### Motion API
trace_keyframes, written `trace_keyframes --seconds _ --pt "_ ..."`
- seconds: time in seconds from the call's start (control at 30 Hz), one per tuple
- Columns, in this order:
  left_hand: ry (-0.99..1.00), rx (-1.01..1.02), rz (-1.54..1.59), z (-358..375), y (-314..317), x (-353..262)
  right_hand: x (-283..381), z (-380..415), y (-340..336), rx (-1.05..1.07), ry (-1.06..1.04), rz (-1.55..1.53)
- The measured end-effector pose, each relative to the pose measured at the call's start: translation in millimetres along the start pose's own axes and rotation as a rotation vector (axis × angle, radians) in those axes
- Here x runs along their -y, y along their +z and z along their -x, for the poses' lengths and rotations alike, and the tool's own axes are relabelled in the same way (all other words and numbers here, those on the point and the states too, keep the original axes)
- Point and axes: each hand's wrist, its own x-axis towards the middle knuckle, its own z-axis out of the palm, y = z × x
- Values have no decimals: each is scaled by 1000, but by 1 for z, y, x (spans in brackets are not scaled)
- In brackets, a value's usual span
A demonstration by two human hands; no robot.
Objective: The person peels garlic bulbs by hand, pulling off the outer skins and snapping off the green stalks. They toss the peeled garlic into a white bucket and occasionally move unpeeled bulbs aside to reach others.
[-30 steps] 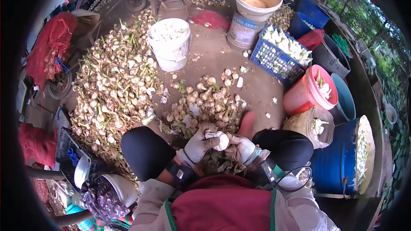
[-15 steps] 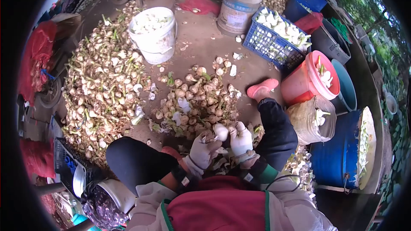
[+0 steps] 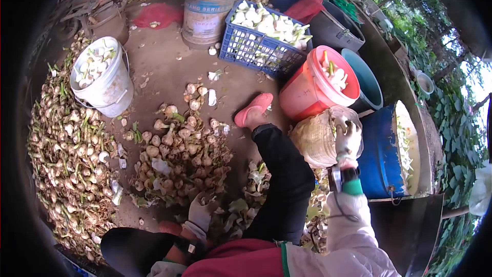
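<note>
With the right hand extended to the mouth of a pale sack, held fingers loosely spread and bent; could not tell a full grip from an empty one. Held the left hand low, half curled, at the near edge of a small pile of garlic bulbs; could not make out there, either, any hold on a bulb. Had this pile on the floor ahead, between a larger garlic heap on the left and a leg in dark trousers, with a pink clog on the foot. Saw a white bucket of trimmed garlic beside the larger heap, and farther off a blue crate piled with more. Saw a pink bucket just behind the sack, and a blue drum near it on the right.
</note>
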Motion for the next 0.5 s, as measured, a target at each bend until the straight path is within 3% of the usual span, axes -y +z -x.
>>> trace_keyframes --seconds 0.03,0.1,0.17,0.2,0.23,0.27,0.3,0.33,0.37,0.4,0.5 --pt "-4 -15 4 -2 2 -4 -4 -4 23 153 154 63" --pt "-55 -68 110 4 9 -12 -46 6 97 141 -180 215" --pt "-86 -55 -121 0 4 -2 -86 17 147 243 -9 155" --pt "-25 -32 -275 7 9 -7 -64 17 123 359 216 -67" --pt "25 -6 -436 13 13 -11 -59 22 109 361 73 -28" --pt "4 67 -528 17 14 -10 -75 21 125 340 48 -42" --pt "-19 152 -619 20 16 -7 -54 28 97 349 139 -76" --pt "-27 127 -605 22 18 -7 -58 37 89 384 95 -146" --pt "-21 216 -738 24 21 -6 -68 51 84 463 159 -459" --pt "-13 310 -873 25 23 -4 -78 67 78 459 125 -505" --pt "62 329 -741 23 16 26 -78 95 41 567 99 -746"
